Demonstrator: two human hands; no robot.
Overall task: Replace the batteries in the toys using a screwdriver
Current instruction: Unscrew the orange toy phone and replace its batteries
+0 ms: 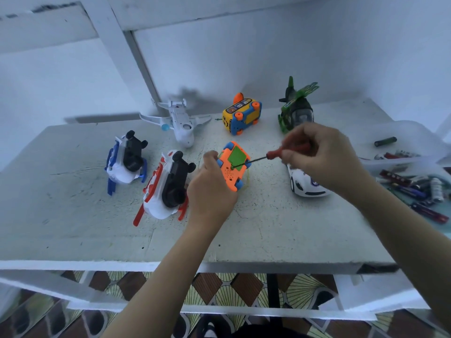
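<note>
Fingers (pixel 210 156) of left hand (pixel 210 189) grip orange toy (pixel 231 173); right hand (pixel 319 157) pinches screwdriver (pixel 274 155), white car (pixel 305 185) beneath.

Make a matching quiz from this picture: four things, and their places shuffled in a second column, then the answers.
1 orange toy car
2 screwdriver
3 white plane
4 batteries

A gripped by the right hand
B far side of the table, left of the yellow toy
C held by the left hand
D in the tray

Pairs: 1-C, 2-A, 3-B, 4-D
</note>
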